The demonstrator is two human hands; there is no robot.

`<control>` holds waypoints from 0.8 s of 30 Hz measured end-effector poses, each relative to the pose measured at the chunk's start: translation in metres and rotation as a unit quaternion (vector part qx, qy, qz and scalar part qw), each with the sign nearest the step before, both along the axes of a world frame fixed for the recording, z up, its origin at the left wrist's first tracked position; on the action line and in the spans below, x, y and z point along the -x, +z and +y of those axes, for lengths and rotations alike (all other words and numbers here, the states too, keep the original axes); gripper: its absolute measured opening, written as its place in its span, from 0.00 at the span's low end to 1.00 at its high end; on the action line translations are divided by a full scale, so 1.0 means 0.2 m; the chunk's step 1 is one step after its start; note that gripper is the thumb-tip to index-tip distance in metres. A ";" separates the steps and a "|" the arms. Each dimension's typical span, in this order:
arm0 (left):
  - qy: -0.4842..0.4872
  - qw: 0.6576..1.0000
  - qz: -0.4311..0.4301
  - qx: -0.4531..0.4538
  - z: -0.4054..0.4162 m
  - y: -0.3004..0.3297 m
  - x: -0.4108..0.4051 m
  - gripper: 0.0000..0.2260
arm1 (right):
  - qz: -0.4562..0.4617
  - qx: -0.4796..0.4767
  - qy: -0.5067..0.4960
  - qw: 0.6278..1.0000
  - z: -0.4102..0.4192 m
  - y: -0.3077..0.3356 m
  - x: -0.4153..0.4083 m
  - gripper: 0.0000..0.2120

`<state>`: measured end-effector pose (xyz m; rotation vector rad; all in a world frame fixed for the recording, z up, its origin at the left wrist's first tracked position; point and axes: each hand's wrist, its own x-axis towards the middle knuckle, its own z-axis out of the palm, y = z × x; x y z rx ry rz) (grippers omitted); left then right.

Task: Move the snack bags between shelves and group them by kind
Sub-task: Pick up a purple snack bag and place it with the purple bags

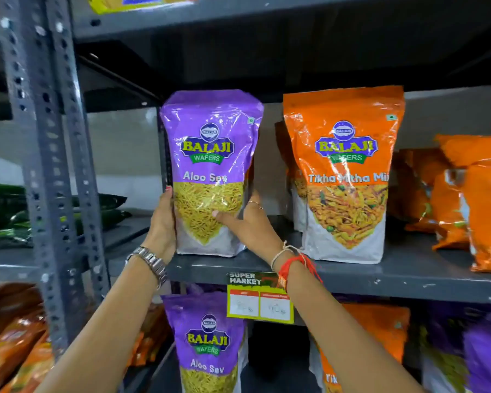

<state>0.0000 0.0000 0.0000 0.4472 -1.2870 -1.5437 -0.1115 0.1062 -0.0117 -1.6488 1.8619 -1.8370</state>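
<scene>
From the head camera, the purple Aloo Sev bag (210, 171) stands upright at the left end of the middle shelf (380, 275), its base at the near edge, close to the perforated upright post (54, 165). Bare shelf separates it from the orange Tikha Mitha Mix bag (345, 177) to the right. The left hand (162, 222) presses its left side, the right hand (248, 222) its right, thumb across the front; both seem clamped on it.

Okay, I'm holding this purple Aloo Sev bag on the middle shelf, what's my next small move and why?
Probably lift the purple Aloo Sev bag off and bring it down: both hands grip it beside the orange Tikha Mitha Mix bag, while another Aloo Sev bag stands below.
</scene>
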 end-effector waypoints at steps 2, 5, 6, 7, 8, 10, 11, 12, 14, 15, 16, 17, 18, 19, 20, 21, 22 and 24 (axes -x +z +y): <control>-0.037 0.999 -0.021 0.005 0.02 0.01 -0.01 0.23 | -0.015 -0.013 0.025 0.999 -0.02 0.00 -0.01 0.35; -0.049 0.999 -0.007 0.002 0.06 0.01 -0.02 0.21 | -0.031 -0.024 0.026 0.999 -0.03 0.00 -0.03 0.35; -0.049 0.999 0.001 0.000 0.08 0.00 -0.03 0.21 | -0.037 -0.020 0.024 0.999 -0.02 0.00 -0.04 0.35; -0.047 0.999 0.010 0.005 0.09 0.00 -0.04 0.20 | -0.050 -0.015 0.029 0.998 -0.02 0.00 -0.05 0.35; -0.040 0.999 0.015 0.007 0.13 0.00 -0.06 0.19 | -0.060 -0.010 0.031 0.998 -0.01 0.00 -0.04 0.36; -0.030 0.999 0.025 0.001 0.17 -0.01 -0.09 0.18 | -0.077 -0.006 0.052 0.996 0.02 0.00 -0.05 0.36; -0.027 0.999 0.027 0.001 0.19 -0.02 -0.11 0.17 | -0.082 -0.008 0.069 0.994 0.04 0.00 -0.06 0.36; -0.029 0.999 0.032 0.001 0.22 -0.03 -0.14 0.15 | -0.086 -0.008 0.081 0.993 0.05 0.00 -0.07 0.35; -0.049 0.998 0.048 0.010 0.30 -0.04 -0.18 0.14 | -0.090 0.001 0.102 0.991 0.10 0.00 -0.09 0.33; -0.060 0.997 0.053 0.016 0.33 -0.05 -0.21 0.14 | -0.094 0.006 0.114 0.989 0.13 0.00 -0.11 0.34; -0.069 0.996 0.060 0.017 0.38 -0.04 -0.24 0.14 | -0.097 0.012 0.127 0.987 0.16 0.00 -0.13 0.34; -0.071 0.995 0.061 0.021 0.41 -0.05 -0.28 0.14 | -0.099 0.019 0.143 0.985 0.19 0.00 -0.15 0.34; -0.072 0.995 0.062 0.022 0.45 -0.05 -0.32 0.15 | -0.098 0.023 0.157 0.982 0.22 -0.01 -0.17 0.35; -0.070 0.995 0.061 0.021 0.48 -0.05 -0.36 0.16 | -0.095 0.025 0.170 0.981 0.24 -0.01 -0.19 0.36; -0.071 0.995 0.063 0.021 0.52 -0.07 -0.40 0.17 | -0.091 0.021 0.181 0.979 0.27 -0.02 -0.22 0.38; -0.075 0.995 0.061 0.028 0.55 -0.09 -0.44 0.18 | -0.088 0.019 0.189 0.978 0.31 -0.03 -0.24 0.40; -0.080 0.994 0.058 0.036 0.58 -0.12 -0.48 0.19 | -0.087 0.014 0.192 0.977 0.33 -0.05 -0.27 0.42; -0.098 0.993 0.047 0.051 0.66 -0.20 -0.56 0.20 | -0.087 -0.005 0.192 0.977 0.38 -0.12 -0.31 0.43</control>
